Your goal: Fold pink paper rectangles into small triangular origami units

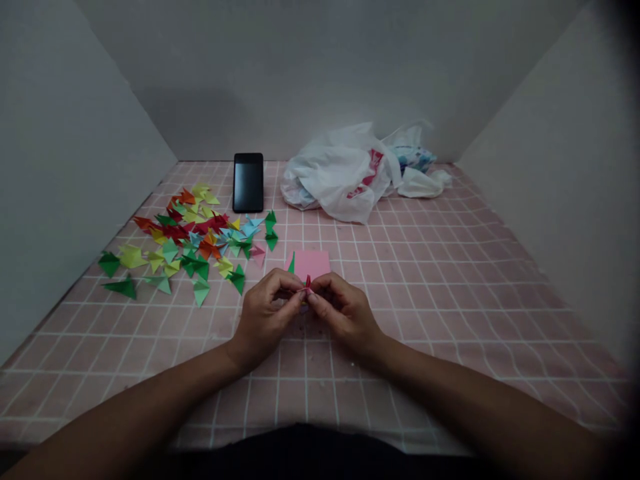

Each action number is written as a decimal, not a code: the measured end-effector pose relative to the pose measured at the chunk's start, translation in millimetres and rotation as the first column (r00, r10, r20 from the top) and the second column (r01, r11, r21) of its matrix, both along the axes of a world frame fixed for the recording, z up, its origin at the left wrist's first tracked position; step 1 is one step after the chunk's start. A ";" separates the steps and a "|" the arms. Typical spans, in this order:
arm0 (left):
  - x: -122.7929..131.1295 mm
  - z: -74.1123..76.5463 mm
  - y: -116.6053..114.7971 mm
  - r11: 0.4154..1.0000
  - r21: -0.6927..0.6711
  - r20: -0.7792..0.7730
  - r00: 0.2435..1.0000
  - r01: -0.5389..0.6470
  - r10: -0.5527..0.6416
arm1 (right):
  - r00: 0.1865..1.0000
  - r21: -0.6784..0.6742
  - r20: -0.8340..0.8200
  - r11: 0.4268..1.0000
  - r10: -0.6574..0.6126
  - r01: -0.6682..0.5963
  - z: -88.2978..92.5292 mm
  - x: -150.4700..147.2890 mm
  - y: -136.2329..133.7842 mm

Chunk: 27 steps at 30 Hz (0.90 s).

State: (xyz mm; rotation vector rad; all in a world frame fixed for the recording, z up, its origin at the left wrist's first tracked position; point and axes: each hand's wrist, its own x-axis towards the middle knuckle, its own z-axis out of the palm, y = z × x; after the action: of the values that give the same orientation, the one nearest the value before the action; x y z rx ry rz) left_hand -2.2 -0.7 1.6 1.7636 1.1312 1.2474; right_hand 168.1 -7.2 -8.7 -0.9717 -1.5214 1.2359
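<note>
Between the fingertips of both hands is a small folded piece of red and pink paper point(309, 283), mostly hidden by the fingers. My left hand point(270, 313) pinches it from one side, and my right hand point(347, 313) pinches it from the other. Just beyond the hands lies a square of pink paper point(314, 262), with a narrow green paper sliver point(291, 263) at its left edge. To the left spreads a pile of folded paper pieces point(193, 233) in red, orange, yellow, green and blue, pointed like origami birds.
A black phone point(249, 183) lies behind the paper pile. White plastic bags point(345, 170) with red print sit at the back, a crumpled white piece point(424, 183) beside them. Grey walls point(320, 73) enclose the pink checked tablecloth point(450, 293) at the back and sides.
</note>
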 end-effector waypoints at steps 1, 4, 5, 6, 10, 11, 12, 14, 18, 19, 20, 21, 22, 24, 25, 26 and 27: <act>-0.2 -0.4 0.2 1.000 0.018 -0.009 1.000 0.002 -0.002 | 1.000 -0.006 -0.013 1.000 0.008 -0.008 0.4 0.1 -0.4; -0.9 -1.3 0.5 0.998 0.060 -0.040 0.999 0.006 -0.004 | 0.999 -0.018 -0.029 0.999 0.026 -0.026 1.1 0.3 -0.9; -1.1 -1.3 0.5 0.997 0.073 -0.052 0.999 0.008 -0.004 | 0.999 -0.023 -0.028 0.999 0.025 -0.026 0.9 0.2 -0.8; -1.2 -1.2 0.5 0.996 0.091 -0.066 0.998 0.011 -0.005 | 0.999 -0.028 -0.026 0.999 0.022 -0.022 0.6 0.0 -0.6; -1.7 -1.3 0.9 0.975 0.221 -0.121 0.993 0.020 0.007 | 1.000 -0.033 -0.013 0.999 -0.006 0.006 -2.5 -1.4 1.0; -1.7 -1.6 1.1 0.965 0.263 -0.133 0.991 0.025 0.011 | 1.000 -0.025 0.000 1.000 -0.017 0.017 -3.4 -1.8 1.4; -1.8 -2.0 1.3 0.955 0.296 -0.144 0.989 0.028 0.016 | 0.999 -0.015 0.015 0.999 -0.029 0.029 -4.1 -2.2 1.8; -1.8 -2.7 1.5 0.941 0.337 -0.161 0.987 0.032 0.025 | 0.998 0.000 0.034 0.999 -0.053 0.053 -4.8 -3.0 2.1; -2.1 -2.7 1.4 0.936 0.352 -0.168 0.985 0.026 0.036 | 0.998 -0.056 -0.043 0.998 -0.039 0.036 -2.8 -3.2 1.2; -2.3 -2.4 1.4 0.937 0.349 -0.164 0.986 0.026 0.033 | 0.997 -0.080 -0.078 0.997 -0.019 0.012 -2.0 -2.8 0.9; -2.6 -2.1 1.3 0.941 0.338 -0.160 0.987 0.028 0.028 | 0.994 -0.098 -0.111 0.995 0.005 -0.016 -1.2 -2.4 0.5; -2.9 -1.7 1.3 0.947 0.319 -0.155 0.988 0.029 0.022 | 0.990 -0.110 -0.136 0.993 0.028 -0.043 -0.6 -2.0 0.2; -3.2 -1.4 1.2 0.955 0.295 -0.150 0.989 0.030 0.015 | 0.987 -0.119 -0.153 0.991 0.047 -0.066 -0.3 -1.7 0.0; -3.7 -0.6 1.2 0.970 0.241 -0.137 0.991 0.027 0.006 | 0.985 -0.130 -0.160 0.988 0.061 -0.083 -0.8 -1.3 -0.1; -4.0 -0.2 1.2 0.976 0.215 -0.129 0.992 0.025 0.003 | 0.987 -0.133 -0.152 0.988 0.055 -0.076 -1.7 -1.4 0.0; -4.2 0.2 1.3 0.981 0.193 -0.123 0.992 0.025 -0.001 | 0.990 -0.134 -0.137 0.989 0.042 -0.061 -2.8 -1.6 0.2; -4.4 0.7 1.4 0.984 0.176 -0.119 0.993 0.028 -0.007 | 0.992 -0.134 -0.121 0.990 0.025 -0.041 -4.0 -1.8 0.5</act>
State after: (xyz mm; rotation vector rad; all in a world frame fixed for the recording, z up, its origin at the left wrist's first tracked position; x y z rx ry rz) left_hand -6.6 0.7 2.3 1.9981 1.0956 1.2808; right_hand 166.3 -6.7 -12.7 -0.9456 -1.3800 1.4113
